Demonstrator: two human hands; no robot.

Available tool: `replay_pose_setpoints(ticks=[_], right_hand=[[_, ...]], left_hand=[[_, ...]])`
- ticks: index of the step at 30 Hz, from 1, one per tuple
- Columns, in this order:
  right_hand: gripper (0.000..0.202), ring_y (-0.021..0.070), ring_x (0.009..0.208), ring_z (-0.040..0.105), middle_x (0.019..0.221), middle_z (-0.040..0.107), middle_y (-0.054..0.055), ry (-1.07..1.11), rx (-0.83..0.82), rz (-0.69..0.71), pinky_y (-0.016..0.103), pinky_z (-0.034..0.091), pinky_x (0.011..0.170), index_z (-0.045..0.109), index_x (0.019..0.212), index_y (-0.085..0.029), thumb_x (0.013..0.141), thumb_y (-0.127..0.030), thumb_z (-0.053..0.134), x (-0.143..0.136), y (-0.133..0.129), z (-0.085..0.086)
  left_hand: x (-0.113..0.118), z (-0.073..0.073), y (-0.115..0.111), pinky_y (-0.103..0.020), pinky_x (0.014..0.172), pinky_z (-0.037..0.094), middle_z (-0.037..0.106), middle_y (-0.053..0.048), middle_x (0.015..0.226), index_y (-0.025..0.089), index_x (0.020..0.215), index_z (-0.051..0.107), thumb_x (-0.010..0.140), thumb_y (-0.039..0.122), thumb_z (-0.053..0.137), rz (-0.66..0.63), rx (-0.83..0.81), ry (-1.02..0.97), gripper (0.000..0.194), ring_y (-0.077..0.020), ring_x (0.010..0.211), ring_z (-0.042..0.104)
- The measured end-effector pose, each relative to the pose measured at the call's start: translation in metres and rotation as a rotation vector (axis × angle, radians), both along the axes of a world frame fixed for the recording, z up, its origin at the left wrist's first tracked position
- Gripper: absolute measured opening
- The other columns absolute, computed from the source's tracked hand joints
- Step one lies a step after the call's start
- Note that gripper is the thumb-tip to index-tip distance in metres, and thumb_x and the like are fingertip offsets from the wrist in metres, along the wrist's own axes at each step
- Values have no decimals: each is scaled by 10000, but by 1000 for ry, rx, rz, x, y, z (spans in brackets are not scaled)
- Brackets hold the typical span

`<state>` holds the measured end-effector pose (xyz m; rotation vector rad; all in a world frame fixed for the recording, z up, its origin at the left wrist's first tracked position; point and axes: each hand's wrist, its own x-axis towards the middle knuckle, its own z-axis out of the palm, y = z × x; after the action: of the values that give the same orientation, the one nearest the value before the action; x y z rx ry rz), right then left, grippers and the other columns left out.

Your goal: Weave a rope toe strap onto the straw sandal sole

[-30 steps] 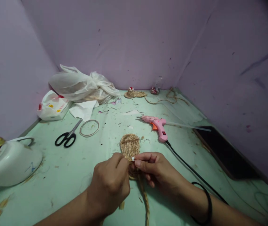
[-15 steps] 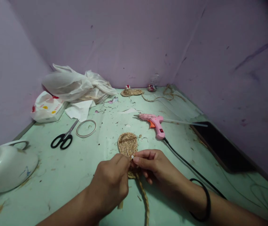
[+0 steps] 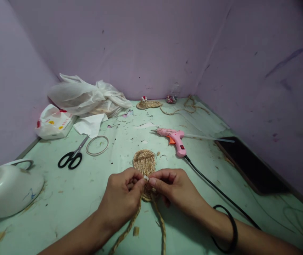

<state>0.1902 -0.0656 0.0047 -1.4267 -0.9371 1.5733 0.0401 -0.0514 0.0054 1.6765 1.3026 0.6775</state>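
Head view: both hands meet at the middle of the desk, toward its near edge. The left hand and the right hand have their fingertips pressed together on a tiny white piece, pinched between them just above the near end of the woven jute oval. That oval lies flat on the desk, its far end clear of the fingers. Two braided jute cords trail from under the hands toward the near edge. A black band sits on the right wrist. Right of the oval lies the pink glue gun, its black cable running to the near right. Scissors and a thin ring lie to the left, a white plastic bag at the far left corner, a dark tablet along the right edge.
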Motion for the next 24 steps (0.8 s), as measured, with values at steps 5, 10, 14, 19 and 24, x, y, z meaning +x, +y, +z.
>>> replay_pose_setpoints(ticks=[5,10,14,19,24], right_hand=[[76,19,346,359,473,537,-51,-19,59,15,163,286,340,652,610,-127,636,-197,670,-1,-2,2],[139,63,479,475,563,610,-10,-52,112,24,187,381,468,665,632,-128,602,-256,711,-1,-3,-1],[135,78,483,480,552,602,-4,-69,107,18,208,386,477,661,622,-134,628,-267,681,-1,-3,-2],[153,87,515,493,586,606,6,-88,154,33,213,391,491,636,628,-138,615,-282,686,-1,-4,-5],[97,90,508,489,559,588,-4,-108,148,24,213,388,485,625,597,-147,628,-234,656,-1,-4,-7]], left_hand=[[1,0,-2,-191,384,344,508,27,465,154,653,569,746,261,522,9,51,40,150,-89,405,456],[2,0,-4,-182,381,329,541,17,464,146,622,593,731,207,518,-3,227,104,146,-78,405,435],[3,-2,-4,-195,393,346,542,8,461,145,589,604,729,202,517,12,308,141,174,-85,413,441],[4,-2,-6,-202,398,359,541,3,475,146,581,599,724,191,508,10,330,147,175,-91,425,450],[5,-1,-7,-199,397,372,538,0,479,145,555,576,725,193,510,11,329,109,188,-92,428,464]])
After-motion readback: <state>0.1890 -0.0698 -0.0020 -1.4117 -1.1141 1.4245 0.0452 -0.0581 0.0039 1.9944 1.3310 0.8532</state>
